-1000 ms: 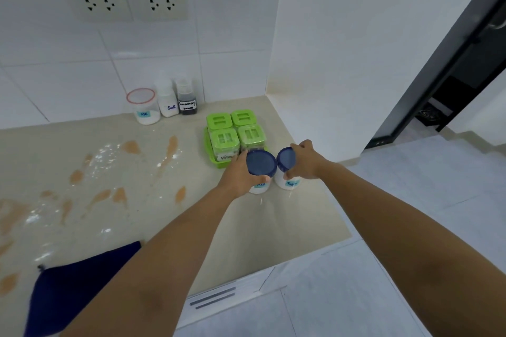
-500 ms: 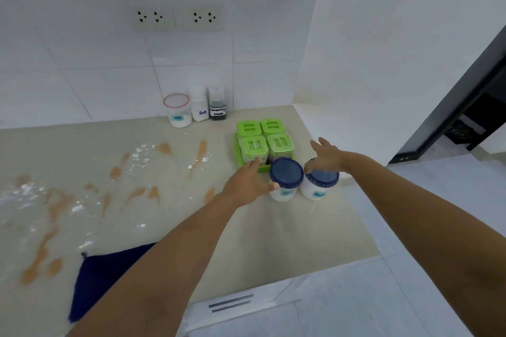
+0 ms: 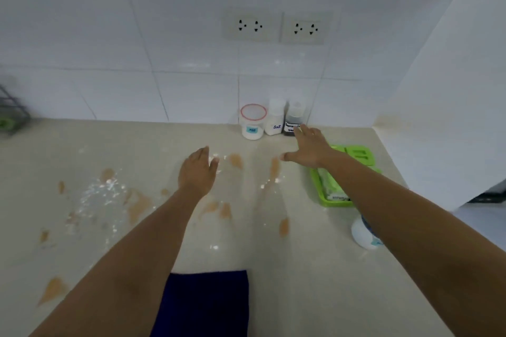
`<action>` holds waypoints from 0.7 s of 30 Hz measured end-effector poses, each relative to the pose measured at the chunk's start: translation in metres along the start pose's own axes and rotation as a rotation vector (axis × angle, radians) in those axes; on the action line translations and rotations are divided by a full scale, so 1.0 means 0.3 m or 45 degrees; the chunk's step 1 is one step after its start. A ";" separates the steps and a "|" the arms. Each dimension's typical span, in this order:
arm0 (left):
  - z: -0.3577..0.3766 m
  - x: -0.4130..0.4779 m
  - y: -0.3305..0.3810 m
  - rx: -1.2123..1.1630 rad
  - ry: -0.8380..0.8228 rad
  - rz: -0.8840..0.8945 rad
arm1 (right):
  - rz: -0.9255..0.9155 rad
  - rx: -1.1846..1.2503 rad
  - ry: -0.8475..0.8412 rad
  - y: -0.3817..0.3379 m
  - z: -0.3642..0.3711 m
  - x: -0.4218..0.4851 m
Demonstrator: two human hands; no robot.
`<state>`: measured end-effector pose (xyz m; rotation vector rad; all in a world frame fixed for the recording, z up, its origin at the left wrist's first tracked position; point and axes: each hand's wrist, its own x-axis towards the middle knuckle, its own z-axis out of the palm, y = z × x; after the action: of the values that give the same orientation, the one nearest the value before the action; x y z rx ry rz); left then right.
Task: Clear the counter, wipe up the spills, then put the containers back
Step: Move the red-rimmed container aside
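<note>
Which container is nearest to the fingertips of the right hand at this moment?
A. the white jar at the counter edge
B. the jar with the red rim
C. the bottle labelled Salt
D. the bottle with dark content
D: the right hand stretches toward the back wall, and its fingertips reach the dark bottle; both hands are open and hold nothing.

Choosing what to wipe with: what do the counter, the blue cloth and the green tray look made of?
Counter: beige polished stone or laminate, judging by its sheen; I can't tell which. Blue cloth: soft matte fabric, probably microfibre. Green tray: glossy moulded plastic.
</note>
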<state>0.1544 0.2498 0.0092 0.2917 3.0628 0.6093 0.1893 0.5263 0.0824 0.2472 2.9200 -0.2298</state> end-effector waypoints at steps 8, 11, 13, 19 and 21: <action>0.047 0.237 -0.282 0.153 -0.097 -0.078 | -0.018 -0.114 0.051 -0.226 -0.009 0.381; 0.072 0.305 -0.326 0.181 -0.160 -0.084 | -0.017 -0.292 0.099 -0.274 0.020 0.480; 0.092 0.334 -0.347 0.209 -0.199 -0.085 | -0.015 -0.390 0.137 -0.296 0.043 0.521; 0.164 0.337 -0.388 0.263 -0.187 -0.080 | 0.066 -0.566 0.130 -0.352 0.094 0.566; 0.170 0.335 -0.389 0.256 -0.171 -0.071 | 0.091 -0.538 0.146 -0.364 0.095 0.578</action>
<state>0.0365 0.1816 -0.0790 0.2368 2.9920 0.2669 0.0074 0.4411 0.0330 0.3023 2.9715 0.4220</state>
